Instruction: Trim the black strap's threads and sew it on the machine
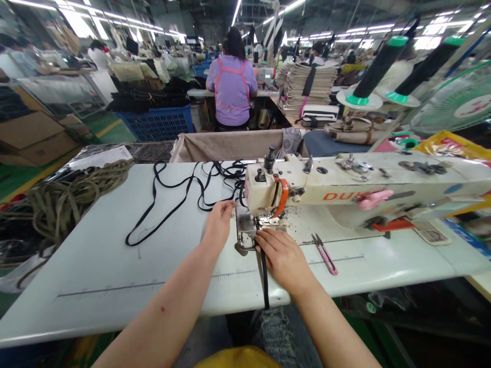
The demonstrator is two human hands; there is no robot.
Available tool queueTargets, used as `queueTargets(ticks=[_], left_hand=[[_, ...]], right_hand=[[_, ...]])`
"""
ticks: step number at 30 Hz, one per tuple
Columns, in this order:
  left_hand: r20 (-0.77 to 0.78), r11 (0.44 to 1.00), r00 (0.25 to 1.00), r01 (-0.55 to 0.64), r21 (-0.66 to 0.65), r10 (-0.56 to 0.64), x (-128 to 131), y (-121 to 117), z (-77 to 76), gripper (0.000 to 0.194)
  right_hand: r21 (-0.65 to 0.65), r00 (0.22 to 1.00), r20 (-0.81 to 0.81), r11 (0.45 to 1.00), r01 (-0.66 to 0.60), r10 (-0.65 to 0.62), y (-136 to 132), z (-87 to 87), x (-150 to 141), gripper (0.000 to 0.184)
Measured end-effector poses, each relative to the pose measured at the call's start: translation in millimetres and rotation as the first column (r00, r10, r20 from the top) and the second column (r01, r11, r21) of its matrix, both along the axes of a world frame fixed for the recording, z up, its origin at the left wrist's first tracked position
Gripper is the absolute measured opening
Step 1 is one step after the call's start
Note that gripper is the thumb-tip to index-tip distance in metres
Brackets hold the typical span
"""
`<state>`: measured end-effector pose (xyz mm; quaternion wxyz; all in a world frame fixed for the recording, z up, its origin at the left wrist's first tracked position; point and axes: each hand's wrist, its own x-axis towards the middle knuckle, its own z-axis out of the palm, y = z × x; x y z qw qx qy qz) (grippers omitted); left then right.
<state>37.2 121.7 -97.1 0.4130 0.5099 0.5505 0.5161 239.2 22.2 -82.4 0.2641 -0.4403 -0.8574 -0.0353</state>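
Note:
My right hand (286,258) is at the front of the sewing machine (368,184), its fingers closed over a narrow black strap (264,278) just before the presser foot. From those fingers the strap runs toward me and drops over the table's front edge. Left of the machine head, my left hand (218,222) has its fingertips pinched together beside the metal plate (245,225); what lies between them is too small to make out. Behind it, a long loose length of black strap (187,186) lies in loops on the white table (172,260).
Pink-handled thread snips (326,255) lie right of my right hand. Bundled olive straps (76,197) sit at the table's left end. Beyond the table are a beige fabric-lined bin (226,145), thread cones (379,71) and a fan (456,102). A co-worker (232,84) sits ahead, back turned.

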Motion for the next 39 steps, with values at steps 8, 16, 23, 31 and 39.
queueTargets(ticks=[8, 16, 23, 31, 39], left_hand=[[0.511, 0.987, 0.856, 0.142, -0.081, -0.081, -6, 5, 8.5, 0.027], [0.646, 0.972, 0.750, 0.230, -0.053, -0.142, -19, 5, 30.4, 0.019], [0.775, 0.977, 0.621, 0.213, -0.024, -0.116, -31, 7, 37.5, 0.015], [0.806, 0.973, 0.564, 0.221, 0.060, -0.178, -40, 2, 48.9, 0.033], [0.812, 0.975, 0.560, 0.218, 0.049, -0.166, -43, 4, 47.4, 0.032]], right_hand=[[0.011, 1.000, -0.001, 1.000, -0.002, 0.002, -1, 4.0, -1, 0.029], [0.005, 1.000, 0.022, 1.000, -0.007, 0.006, 0, 1.9, -1, 0.028], [-0.014, 1.000, 0.021, 1.000, -0.006, 0.007, -1, 7.1, -3, 0.029], [-0.003, 1.000, 0.030, 1.000, 0.000, 0.000, 0, 7.4, -3, 0.028], [-0.079, 1.000, -0.023, 0.997, 0.008, -0.010, 0, 5.7, -2, 0.029]])
